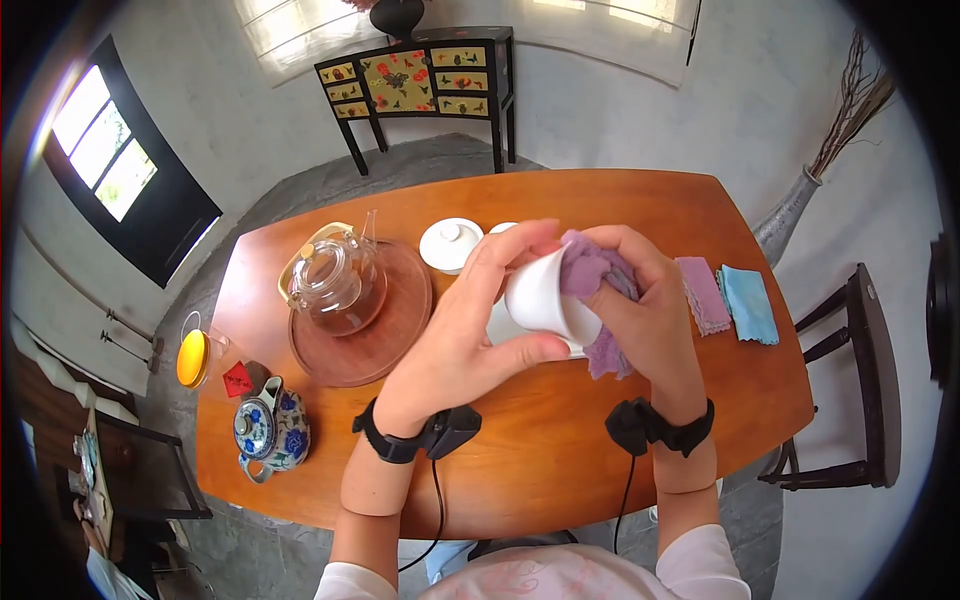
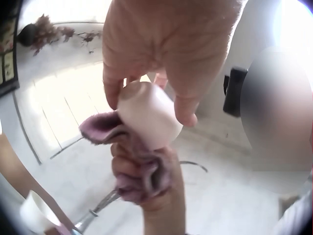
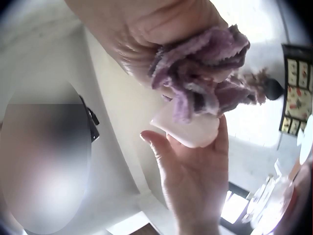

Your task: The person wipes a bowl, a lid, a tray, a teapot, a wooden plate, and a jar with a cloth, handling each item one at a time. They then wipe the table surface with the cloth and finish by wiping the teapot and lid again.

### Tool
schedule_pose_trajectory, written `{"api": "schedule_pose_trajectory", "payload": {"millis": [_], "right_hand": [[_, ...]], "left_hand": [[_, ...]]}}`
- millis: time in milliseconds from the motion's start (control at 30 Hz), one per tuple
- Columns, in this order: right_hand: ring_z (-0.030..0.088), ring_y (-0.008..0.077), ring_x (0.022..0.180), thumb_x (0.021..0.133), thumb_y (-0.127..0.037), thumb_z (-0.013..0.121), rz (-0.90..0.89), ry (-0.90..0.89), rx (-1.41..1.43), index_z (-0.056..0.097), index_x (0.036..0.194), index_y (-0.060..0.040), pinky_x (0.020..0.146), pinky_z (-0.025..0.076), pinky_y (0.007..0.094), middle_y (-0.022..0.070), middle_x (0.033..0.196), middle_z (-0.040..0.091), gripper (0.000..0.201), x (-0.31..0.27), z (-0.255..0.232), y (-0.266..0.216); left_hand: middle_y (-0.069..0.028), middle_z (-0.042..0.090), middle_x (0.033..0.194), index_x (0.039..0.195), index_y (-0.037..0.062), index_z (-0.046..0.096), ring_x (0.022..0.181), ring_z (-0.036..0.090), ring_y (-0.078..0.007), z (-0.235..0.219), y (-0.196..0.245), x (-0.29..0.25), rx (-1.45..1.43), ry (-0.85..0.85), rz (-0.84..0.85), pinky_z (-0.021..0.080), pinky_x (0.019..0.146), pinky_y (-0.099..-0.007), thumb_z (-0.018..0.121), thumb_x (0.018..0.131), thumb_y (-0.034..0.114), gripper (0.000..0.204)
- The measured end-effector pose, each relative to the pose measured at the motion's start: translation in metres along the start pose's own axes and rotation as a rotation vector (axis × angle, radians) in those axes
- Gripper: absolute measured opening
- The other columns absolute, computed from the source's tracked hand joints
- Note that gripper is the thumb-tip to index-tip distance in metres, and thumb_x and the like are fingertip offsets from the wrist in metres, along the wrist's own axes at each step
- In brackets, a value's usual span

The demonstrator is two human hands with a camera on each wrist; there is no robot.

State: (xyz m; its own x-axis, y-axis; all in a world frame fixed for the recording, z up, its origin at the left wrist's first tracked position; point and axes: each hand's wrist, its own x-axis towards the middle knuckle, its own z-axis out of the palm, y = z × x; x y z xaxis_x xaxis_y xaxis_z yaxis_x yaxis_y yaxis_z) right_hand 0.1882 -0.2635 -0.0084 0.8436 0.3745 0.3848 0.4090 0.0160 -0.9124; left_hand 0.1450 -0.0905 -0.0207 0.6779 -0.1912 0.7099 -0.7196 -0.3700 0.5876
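Both hands mid-frame in head view. Left hand curls round a white cup, thumb below, fingers above; right hand grips a bunched purple cloth against the cup's mouth. Cup: plain, smooth, glossy, tilted, mouth to the right, held above the worktop. That's orange-brown polished wood, bowed edges.

Lower left: blue-and-white floral teapot; red tag near it, any lettering too small to read. Left of center: glass teapot, amber liquid inside, on a round wooden tray. White lid above the hands; pink cloth and light blue cloth side by side at right.

Room: grey floor, dark chair right, glazed door upper left, butterfly-painted cabinet top center, pale walls.
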Motion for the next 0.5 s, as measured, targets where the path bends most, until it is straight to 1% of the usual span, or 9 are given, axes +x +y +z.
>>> {"api": "schedule_pose_trajectory", "payload": {"millis": [33, 67, 233, 300, 333, 367, 433, 467, 500], "right_hand": [[0.059, 0.0080, 0.080, 0.084, -0.007, 0.059, 0.001, 0.002, 0.000, 0.060, 0.100, -0.0007, 0.072, 0.048, 0.0240, 0.0029, 0.088, 0.064, 0.017, -0.001, 0.001, 0.000], [0.059, 0.0078, 0.078, 0.084, -0.006, 0.059, -0.055, 0.027, -0.064, 0.060, 0.100, -0.0010, 0.072, 0.048, 0.0238, 0.0026, 0.086, 0.064, 0.017, -0.003, 0.003, 0.000], [0.060, 0.0092, 0.080, 0.085, -0.008, 0.060, -0.186, 0.157, -0.045, 0.060, 0.103, -0.0012, 0.073, 0.048, 0.0243, 0.0033, 0.090, 0.064, 0.019, -0.001, 0.010, 0.007], [0.059, 0.0112, 0.085, 0.086, -0.011, 0.060, -0.161, 0.341, 0.454, 0.058, 0.106, -0.0009, 0.076, 0.048, 0.0253, 0.0052, 0.096, 0.063, 0.022, 0.002, 0.005, 0.011], [0.058, 0.0123, 0.091, 0.089, -0.016, 0.059, -0.296, 0.365, 0.380, 0.056, 0.109, -0.0006, 0.078, 0.048, 0.0267, 0.0062, 0.101, 0.061, 0.025, 0.003, 0.002, 0.009], [0.058, 0.0123, 0.091, 0.089, -0.016, 0.059, -0.297, 0.363, 0.379, 0.056, 0.109, -0.0006, 0.078, 0.048, 0.0267, 0.0062, 0.101, 0.061, 0.025, 0.000, 0.001, 0.010], [0.058, 0.0176, 0.093, 0.085, -0.016, 0.061, -0.590, 0.357, 0.051, 0.058, 0.107, -0.0014, 0.080, 0.048, 0.0313, 0.0084, 0.102, 0.061, 0.027, -0.008, 0.000, 0.014], [0.058, 0.0269, 0.097, 0.077, -0.016, 0.064, -0.803, 0.247, -0.344, 0.060, 0.107, -0.0030, 0.087, 0.045, 0.0398, 0.0111, 0.104, 0.062, 0.032, -0.002, -0.005, 0.014], [0.056, 0.0319, 0.102, 0.070, -0.014, 0.064, -0.917, 0.103, -0.517, 0.061, 0.106, -0.0042, 0.095, 0.038, 0.0460, 0.0132, 0.103, 0.062, 0.038, 0.002, -0.001, 0.005]], "left_hand": [[-0.0145, 0.049, 0.121, 0.129, 0.0039, 0.044, 0.107, 0.051, -0.0280, -0.002, 0.000, -0.001, -0.221, -0.058, -0.164, 0.043, 0.089, -0.0366, 0.078, 0.069, 0.020, 0.070], [-0.0149, 0.053, 0.121, 0.130, 0.0028, 0.043, 0.110, 0.051, -0.0276, -0.009, -0.003, 0.000, 0.036, -0.132, -0.017, 0.044, 0.089, -0.0372, 0.077, 0.070, 0.023, 0.072], [-0.0140, 0.055, 0.117, 0.128, 0.0027, 0.045, 0.105, 0.053, -0.0289, -0.005, 0.010, 0.000, 0.210, -0.057, -0.017, 0.045, 0.087, -0.0365, 0.081, 0.063, 0.023, 0.077], [-0.0134, 0.055, 0.117, 0.126, 0.0026, 0.046, 0.104, 0.054, -0.0293, -0.006, 0.011, 0.001, 0.178, 0.016, -0.032, 0.045, 0.087, -0.0365, 0.083, 0.061, 0.023, 0.078], [-0.0137, 0.056, 0.116, 0.125, 0.0021, 0.048, 0.103, 0.055, -0.0297, -0.007, 0.009, 0.003, 0.238, 0.019, 0.027, 0.046, 0.087, -0.0365, 0.083, 0.060, 0.021, 0.077], [-0.0140, 0.056, 0.114, 0.123, 0.0015, 0.049, 0.102, 0.056, -0.0301, -0.007, 0.007, 0.004, 0.297, 0.022, 0.085, 0.046, 0.086, -0.0366, 0.084, 0.058, 0.018, 0.076], [-0.0146, 0.057, 0.113, 0.123, 0.0010, 0.049, 0.103, 0.056, -0.0306, -0.005, 0.005, 0.006, 0.303, 0.078, 0.079, 0.046, 0.086, -0.0370, 0.083, 0.060, 0.016, 0.073], [-0.0153, 0.057, 0.112, 0.122, 0.0004, 0.050, 0.103, 0.056, -0.0311, -0.004, 0.003, 0.005, 0.308, 0.131, 0.071, 0.047, 0.086, -0.0374, 0.082, 0.061, 0.014, 0.070], [-0.0153, 0.057, 0.112, 0.122, 0.0004, 0.050, 0.103, 0.056, -0.0311, -0.004, 0.001, 0.004, 0.312, 0.129, 0.070, 0.047, 0.086, -0.0374, 0.082, 0.061, 0.014, 0.070]]}}
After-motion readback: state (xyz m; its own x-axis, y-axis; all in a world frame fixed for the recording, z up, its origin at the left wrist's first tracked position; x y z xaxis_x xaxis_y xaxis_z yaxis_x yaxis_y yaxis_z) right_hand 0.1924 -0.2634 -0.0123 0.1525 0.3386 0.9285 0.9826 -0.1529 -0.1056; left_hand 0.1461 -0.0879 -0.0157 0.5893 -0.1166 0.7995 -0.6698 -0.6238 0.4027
